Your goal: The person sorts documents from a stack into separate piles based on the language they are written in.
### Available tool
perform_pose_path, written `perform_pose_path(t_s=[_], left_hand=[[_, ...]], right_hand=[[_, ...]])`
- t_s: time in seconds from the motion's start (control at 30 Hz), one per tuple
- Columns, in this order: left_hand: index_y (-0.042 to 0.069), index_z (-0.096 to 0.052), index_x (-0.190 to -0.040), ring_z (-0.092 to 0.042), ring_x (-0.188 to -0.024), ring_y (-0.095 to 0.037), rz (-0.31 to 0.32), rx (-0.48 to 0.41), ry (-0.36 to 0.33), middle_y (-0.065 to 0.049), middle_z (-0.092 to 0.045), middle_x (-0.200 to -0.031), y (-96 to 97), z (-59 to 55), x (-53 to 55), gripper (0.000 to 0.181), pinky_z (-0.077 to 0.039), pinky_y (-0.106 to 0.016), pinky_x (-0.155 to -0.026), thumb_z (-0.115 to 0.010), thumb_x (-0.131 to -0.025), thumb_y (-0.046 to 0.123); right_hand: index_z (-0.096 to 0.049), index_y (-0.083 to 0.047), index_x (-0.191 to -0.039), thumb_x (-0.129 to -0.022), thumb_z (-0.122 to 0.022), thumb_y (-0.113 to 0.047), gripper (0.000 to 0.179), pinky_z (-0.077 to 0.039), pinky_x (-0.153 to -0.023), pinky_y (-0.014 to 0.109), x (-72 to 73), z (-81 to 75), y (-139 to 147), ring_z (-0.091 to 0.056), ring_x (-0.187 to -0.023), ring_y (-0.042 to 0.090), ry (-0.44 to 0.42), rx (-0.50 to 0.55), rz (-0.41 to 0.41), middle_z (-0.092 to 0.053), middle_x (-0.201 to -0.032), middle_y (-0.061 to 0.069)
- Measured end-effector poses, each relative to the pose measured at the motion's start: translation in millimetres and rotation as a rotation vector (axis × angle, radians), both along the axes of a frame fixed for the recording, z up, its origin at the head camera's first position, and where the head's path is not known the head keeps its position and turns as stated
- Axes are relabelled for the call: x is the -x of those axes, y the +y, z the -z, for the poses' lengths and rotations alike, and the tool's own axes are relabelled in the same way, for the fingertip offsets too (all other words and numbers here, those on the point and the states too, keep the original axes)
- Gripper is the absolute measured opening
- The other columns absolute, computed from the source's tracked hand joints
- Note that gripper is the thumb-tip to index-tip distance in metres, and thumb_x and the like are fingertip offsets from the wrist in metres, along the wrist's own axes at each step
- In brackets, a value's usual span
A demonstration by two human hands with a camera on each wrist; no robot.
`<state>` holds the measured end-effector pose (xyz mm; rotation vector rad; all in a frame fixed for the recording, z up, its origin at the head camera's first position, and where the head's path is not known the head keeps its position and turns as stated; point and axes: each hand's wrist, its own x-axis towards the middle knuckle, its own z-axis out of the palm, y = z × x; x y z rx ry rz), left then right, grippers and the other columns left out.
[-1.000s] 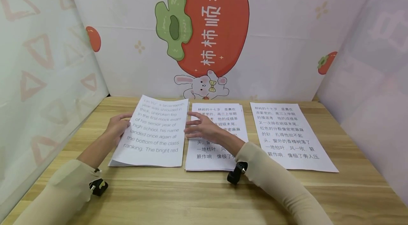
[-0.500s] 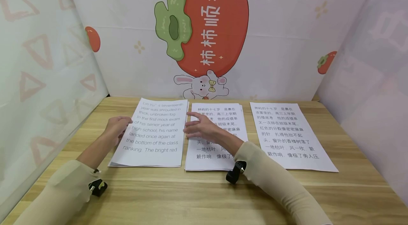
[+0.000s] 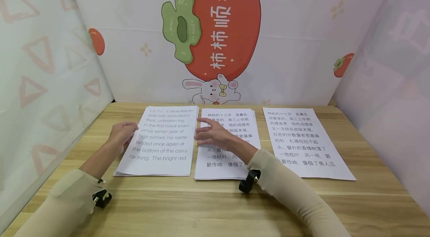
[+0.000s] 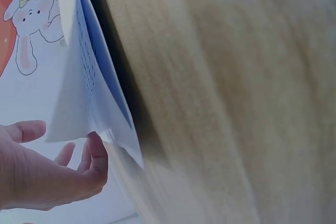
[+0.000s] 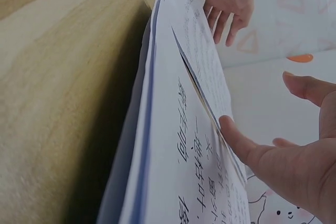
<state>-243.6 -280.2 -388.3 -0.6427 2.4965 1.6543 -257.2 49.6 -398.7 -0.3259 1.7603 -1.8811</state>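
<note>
English stack [image 3: 162,143]: it lies on the table [image 3: 174,203] in front of you, between your hands, print upright to you; in the left wrist view, its sheets part slightly along the left edge.
Left hand [image 3: 122,136]: yours is at the English stack's left edge, fingers loosely bent, one fingertip touching paper, thumb apart from the fingers.
Right hand [image 3: 213,134]: you have it spread, fingertips at the English stack's right edge; you cannot tell whether they press it.
Middle stack [image 3: 218,170]: Chinese print, just right of the English stack, partly under your right hand and forearm.
Right paper [image 3: 307,143]: Chinese print too, slanted, well to the right of the English stack.
Sleeves [image 3: 64,199]: your beige cuffs, nearer you than the English stack, each with a black device [image 3: 102,199].
Backdrop [image 3: 285,61]: beyond the English stack, with a red persimmon [image 3: 242,24] and a white rabbit [image 3: 211,89].
</note>
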Motion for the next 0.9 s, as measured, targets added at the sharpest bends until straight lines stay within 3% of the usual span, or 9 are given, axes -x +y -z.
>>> perform_pose_path(t_s=[0.13,0.23,0.47,0.7,0.9], left_hand=[[-0.002,-0.040,-0.156,-0.053,-0.116,-0.029,-0.005,0.028,0.020,-0.025,-0.047,-0.148,3.2,-0.1,-0.9,0.057,-0.052,-0.033,-0.091,-0.049,-0.103,0.017],[-0.004,-0.040,-0.155,-0.046,-0.131,-0.036,0.032,0.057,0.039,-0.029,-0.041,-0.155,7.3,0.1,-2.4,0.058,-0.047,-0.040,-0.103,-0.049,-0.102,0.017],[-0.002,-0.042,-0.154,-0.044,-0.134,-0.041,0.170,0.067,0.044,-0.030,-0.041,-0.155,31.3,-4.5,-7.4,0.057,-0.042,-0.047,-0.105,-0.050,-0.102,0.019],[-0.001,-0.045,-0.153,-0.054,-0.131,-0.039,0.261,-0.037,0.037,-0.027,-0.051,-0.149,67.3,-11.1,-9.6,0.052,-0.051,-0.041,-0.103,-0.052,-0.103,0.014],[-0.004,-0.045,-0.152,-0.059,-0.130,-0.040,0.367,-0.109,0.061,-0.029,-0.052,-0.149,95.4,-12.0,-14.5,0.050,-0.053,-0.045,-0.107,-0.053,-0.106,0.013]], right_hand=[[-0.026,-0.008,-0.164,-0.094,-0.064,0.007,0.082,-0.053,-0.107,0.048,-1.0,-0.2,3,-0.057,-0.131,0.042,0.007,-0.006,0.007,-0.043,-0.154,0.030],[-0.029,-0.007,-0.163,-0.095,-0.063,0.007,0.077,-0.054,-0.106,0.047,-2.3,-0.3,6,-0.057,-0.131,0.043,0.021,-0.001,0.018,-0.044,-0.154,0.029],[-0.039,0.000,-0.157,-0.097,-0.065,0.002,0.065,-0.058,-0.101,0.039,-7.7,-1.7,17,-0.053,-0.136,0.044,0.115,0.027,0.035,-0.042,-0.157,0.027],[-0.050,0.000,-0.151,-0.096,-0.068,0.000,0.057,-0.055,-0.106,0.040,-11.2,-4.8,35,-0.060,-0.132,0.033,0.217,-0.088,0.110,-0.049,-0.153,0.024],[-0.051,0.002,-0.148,-0.097,-0.068,-0.001,0.054,-0.055,-0.105,0.040,-14.2,-6.7,63,-0.059,-0.132,0.035,0.280,-0.173,0.182,-0.053,-0.149,0.025]])
